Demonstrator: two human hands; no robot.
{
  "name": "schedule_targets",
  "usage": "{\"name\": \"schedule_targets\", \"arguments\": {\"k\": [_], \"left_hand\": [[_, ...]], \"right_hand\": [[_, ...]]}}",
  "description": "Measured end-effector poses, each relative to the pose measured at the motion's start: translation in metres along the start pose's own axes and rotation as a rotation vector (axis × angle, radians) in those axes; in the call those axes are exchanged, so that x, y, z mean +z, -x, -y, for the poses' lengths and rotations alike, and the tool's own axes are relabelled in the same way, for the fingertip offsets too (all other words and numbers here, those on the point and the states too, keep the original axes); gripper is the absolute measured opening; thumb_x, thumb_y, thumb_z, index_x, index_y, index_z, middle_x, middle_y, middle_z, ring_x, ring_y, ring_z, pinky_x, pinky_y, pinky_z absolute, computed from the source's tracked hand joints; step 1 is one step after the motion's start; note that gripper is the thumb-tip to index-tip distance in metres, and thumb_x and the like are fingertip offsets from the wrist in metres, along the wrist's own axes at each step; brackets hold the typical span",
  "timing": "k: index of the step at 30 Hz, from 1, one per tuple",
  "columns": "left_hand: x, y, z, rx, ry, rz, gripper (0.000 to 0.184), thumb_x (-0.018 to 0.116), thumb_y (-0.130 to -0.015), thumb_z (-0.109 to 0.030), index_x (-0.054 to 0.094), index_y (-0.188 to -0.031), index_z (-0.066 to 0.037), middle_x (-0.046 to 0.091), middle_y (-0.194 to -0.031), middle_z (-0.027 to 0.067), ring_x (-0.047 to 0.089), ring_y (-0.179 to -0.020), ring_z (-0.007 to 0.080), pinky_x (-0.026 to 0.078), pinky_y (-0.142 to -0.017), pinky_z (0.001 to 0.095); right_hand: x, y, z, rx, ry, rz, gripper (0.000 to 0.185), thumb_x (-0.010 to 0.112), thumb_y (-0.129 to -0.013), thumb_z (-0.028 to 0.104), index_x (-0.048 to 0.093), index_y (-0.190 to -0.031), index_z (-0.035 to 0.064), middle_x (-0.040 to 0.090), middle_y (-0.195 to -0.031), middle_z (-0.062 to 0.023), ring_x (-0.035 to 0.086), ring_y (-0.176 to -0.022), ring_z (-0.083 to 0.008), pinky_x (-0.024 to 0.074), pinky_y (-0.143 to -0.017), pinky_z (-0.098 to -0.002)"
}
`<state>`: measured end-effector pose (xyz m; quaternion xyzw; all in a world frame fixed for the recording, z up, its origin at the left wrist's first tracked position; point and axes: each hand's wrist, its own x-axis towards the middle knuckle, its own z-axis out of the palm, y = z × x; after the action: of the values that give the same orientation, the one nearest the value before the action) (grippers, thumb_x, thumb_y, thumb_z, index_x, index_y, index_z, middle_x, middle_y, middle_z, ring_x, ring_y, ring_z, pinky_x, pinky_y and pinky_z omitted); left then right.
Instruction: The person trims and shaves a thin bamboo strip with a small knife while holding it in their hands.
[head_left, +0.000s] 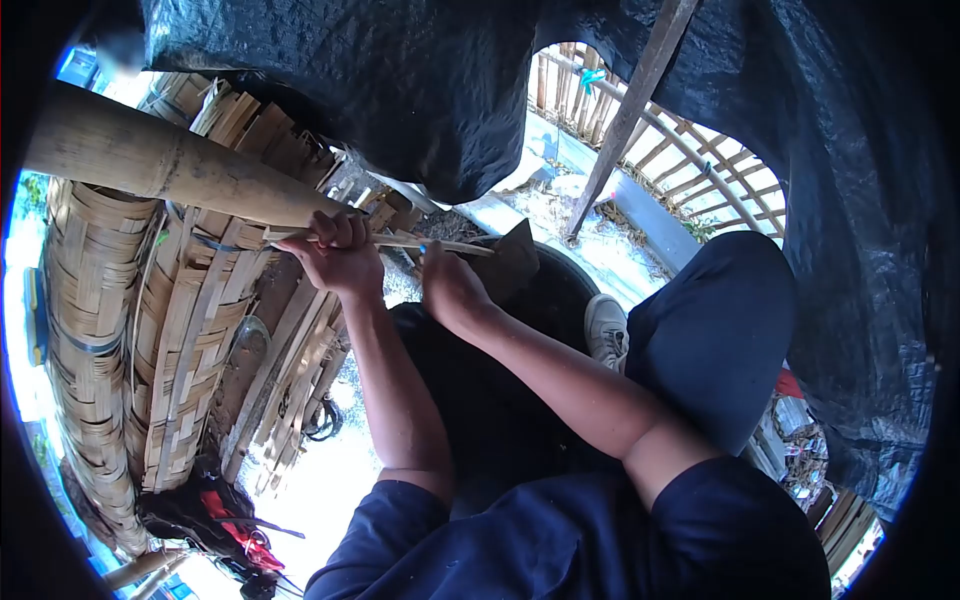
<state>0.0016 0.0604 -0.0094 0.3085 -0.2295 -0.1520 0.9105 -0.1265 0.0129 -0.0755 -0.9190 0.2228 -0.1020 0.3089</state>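
Observation:
My left hand (337, 255) is closed round a thin pale bamboo strip (393, 240), just below the end of a thick bamboo pole (200, 172). To its right my right hand (452, 287) is also closed at the strip, with something small and blue at its fingertips. What the blue thing is cannot be made out. Beyond my right hand the strip runs on toward a dark, pointed piece (515, 262) over a round dark container (572, 285).
Rolled woven bamboo panels (95, 350) and bamboo slats (290, 370) stand at the left. Black plastic sheeting (400, 90) hangs above and at the right. A wooden post (636, 115) slants down near a bamboo lattice (700, 165). A red and black bundle (235, 530) lies lower left.

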Motion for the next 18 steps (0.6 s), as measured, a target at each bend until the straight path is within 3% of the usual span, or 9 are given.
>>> {"name": "schedule_targets", "arguments": {"k": [2,4,7,9,11,12,15,17,18], "left_hand": [[-0.006,-0.001,-0.001,-0.004,-0.024,0.003,0.059,0.034,-0.090,-0.068,0.029,-0.064,-0.015,0.019,-0.055,-0.0048,0.013,-0.050,0.0089,0.013,-0.047,0.0269],[-0.009,-0.001,-0.003,-0.008,-0.049,0.014,0.060,0.036,-0.089,-0.069,0.029,-0.064,-0.015,0.020,-0.056,-0.0044,0.014,-0.051,0.0093,0.014,-0.049,0.0276],[-0.013,-0.005,-0.002,0.044,-0.037,-0.048,0.060,0.032,-0.090,-0.068,0.029,-0.064,-0.014,0.019,-0.054,-0.0050,0.013,-0.049,0.0086,0.012,-0.046,0.0265],[-0.014,-0.002,-0.003,0.056,-0.049,-0.104,0.060,0.032,-0.089,-0.069,0.029,-0.064,-0.015,0.019,-0.055,-0.0048,0.013,-0.049,0.0088,0.013,-0.047,0.0265],[-0.017,0.001,-0.005,0.040,-0.066,-0.149,0.061,0.032,-0.089,-0.070,0.029,-0.063,-0.015,0.019,-0.054,-0.0046,0.013,-0.049,0.0087,0.014,-0.047,0.0265],[-0.021,-0.001,-0.006,0.049,-0.079,-0.136,0.061,0.033,-0.089,-0.070,0.029,-0.062,-0.015,0.019,-0.054,-0.0045,0.014,-0.049,0.0089,0.014,-0.048,0.0268],[-0.018,-0.004,-0.008,0.088,-0.099,-0.195,0.062,0.033,-0.089,-0.069,0.027,-0.061,-0.015,0.019,-0.053,-0.0043,0.014,-0.049,0.0095,0.014,-0.048,0.0274],[-0.018,-0.004,-0.011,0.093,-0.120,-0.177,0.061,0.032,-0.090,-0.069,0.026,-0.060,-0.015,0.019,-0.053,-0.0041,0.015,-0.048,0.0095,0.014,-0.047,0.0271],[-0.019,-0.004,-0.012,0.091,-0.133,-0.168,0.061,0.031,-0.091,-0.068,0.026,-0.060,-0.016,0.019,-0.052,-0.0040,0.015,-0.048,0.0095,0.014,-0.047,0.0270]], "right_hand": [[0.003,-0.005,-0.013,-0.051,0.031,0.070,0.018,0.045,-0.086,0.003,0.051,-0.097,-0.0092,0.061,-0.085,-0.0301,0.064,-0.082,-0.0406,0.0525,-0.068,-0.0467],[0.019,0.000,-0.044,0.202,-0.240,0.092,0.045,0.043,-0.087,0.005,0.043,-0.130,-0.0031,0.061,-0.100,-0.0283,0.063,-0.086,-0.0382,0.0506,-0.081,-0.0468],[0.016,0.000,-0.050,0.112,-0.237,0.093,0.045,0.041,-0.085,0.002,0.041,-0.131,-0.0023,0.060,-0.093,-0.0268,0.062,-0.082,-0.0392,0.0502,-0.079,-0.0484],[0.024,-0.018,-0.021,0.246,-0.340,0.223,0.042,0.039,-0.086,0.001,0.043,-0.127,-0.0033,0.059,-0.093,-0.0293,0.062,-0.085,-0.0394,0.0496,-0.081,-0.0489],[0.028,-0.019,-0.001,-0.165,0.026,-0.082,0.022,0.045,-0.087,0.008,0.051,-0.098,-0.0109,0.061,-0.078,-0.0309,0.063,-0.080,-0.0433,0.0499,-0.069,-0.0502],[0.018,-0.019,0.001,0.077,-0.345,-0.064,0.021,0.045,-0.087,0.006,0.050,-0.096,-0.0120,0.060,-0.076,-0.0320,0.063,-0.078,-0.0433,0.0496,-0.068,-0.0504],[0.014,-0.015,-0.033,0.174,-0.480,0.152,0.032,0.043,-0.082,-0.005,0.050,-0.112,-0.0110,0.057,-0.095,-0.0316,0.059,-0.077,-0.0447,0.0491,-0.079,-0.0477],[0.021,-0.021,-0.014,0.103,-0.410,0.053,0.027,0.045,-0.083,-0.002,0.056,-0.107,-0.0070,0.059,-0.089,-0.0259,0.059,-0.072,-0.0383,0.0496,-0.078,-0.0466],[0.028,-0.026,-0.002,-0.057,0.040,0.081,0.026,0.045,-0.084,0.001,0.058,-0.106,-0.0055,0.060,-0.092,-0.0255,0.061,-0.075,-0.0341,0.0504,-0.076,-0.0456]]}}
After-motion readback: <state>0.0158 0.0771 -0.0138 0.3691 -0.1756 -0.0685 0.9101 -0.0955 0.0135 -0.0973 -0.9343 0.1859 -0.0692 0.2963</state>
